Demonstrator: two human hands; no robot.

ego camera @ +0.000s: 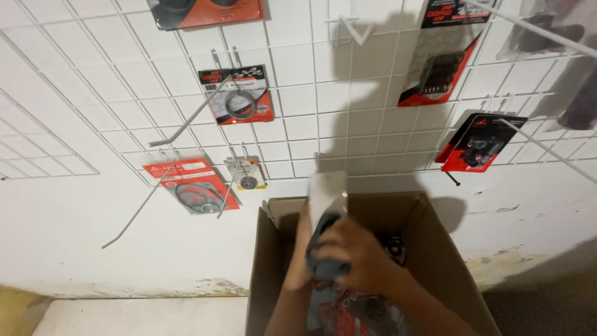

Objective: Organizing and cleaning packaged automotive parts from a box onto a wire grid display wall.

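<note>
An open cardboard box [435,249] stands against the white wall below me, with red and black packaged parts [354,314] lying inside. Both my hands are over the box and hold one blister pack [328,193] upright; its pale card top sticks up above the box rim and its lower part is dark. My right hand [360,255] wraps over the front of the pack. My left hand [302,246] presses against the pack's left side, with its fingers mostly hidden behind it.
A white wire grid [298,118] covers the wall, with long hooks jutting out. Red and black packs hang on it: a ring part [239,96], a gasket pack [193,186], a small yellow card [247,174], and packs at the right [476,143] and upper right [444,56]. One hook [186,121] is bare.
</note>
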